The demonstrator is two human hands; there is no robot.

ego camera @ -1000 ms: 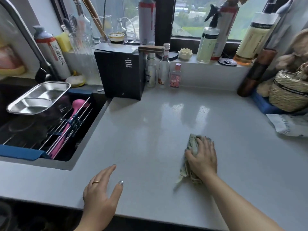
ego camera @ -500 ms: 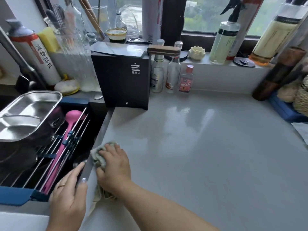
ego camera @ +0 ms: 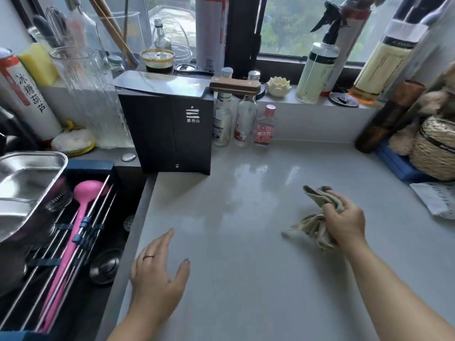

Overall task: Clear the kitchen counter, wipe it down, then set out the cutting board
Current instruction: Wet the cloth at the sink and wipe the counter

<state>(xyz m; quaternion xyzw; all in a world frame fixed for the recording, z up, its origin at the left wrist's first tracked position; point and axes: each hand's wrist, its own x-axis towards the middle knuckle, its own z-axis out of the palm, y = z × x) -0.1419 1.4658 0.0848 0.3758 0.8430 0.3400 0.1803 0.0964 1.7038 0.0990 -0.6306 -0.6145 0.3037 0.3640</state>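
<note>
- Right hand [ego camera: 344, 222]: the fingers are curled tight round a crumpled grey-green cloth [ego camera: 310, 225], and the knuckles face up.
- The cloth is bunched in that grip. One fold sticks up past the fingers and a loose tail trails down towards the pale grey kitchen counter [ego camera: 246, 291]. The cloth sits right of the counter's middle, well short of the back edge.
- Left hand [ego camera: 157, 274]: it is palm down, holding nothing, with the fingers straight and slightly spread. It lies near the counter's left edge, beside the sink. I cannot tell whether the palm rests on the surface. A gold ring [ego camera: 148, 256] shows on one finger.
- The counter surface shines, with window light reflected across its middle.
- Back left corner: a black upright box [ego camera: 170, 134] stands there, and a steel cleaver with a wooden handle [ego camera: 235, 85] lies flat on top of it.
- Just beside the box, three small glass bottles [ego camera: 242, 119] stand against the back edge.
- Right edge: a woven straw basket [ego camera: 435, 148] sits on a blue block, and a white paper packet [ego camera: 435, 200] lies in front of it.
- Black sink [ego camera: 118, 244], off the left edge: a pink ladle [ego camera: 81, 212] lies on a rack of steel rods, and a stainless steel divided tray [ego camera: 24, 188] is beside it.
</note>
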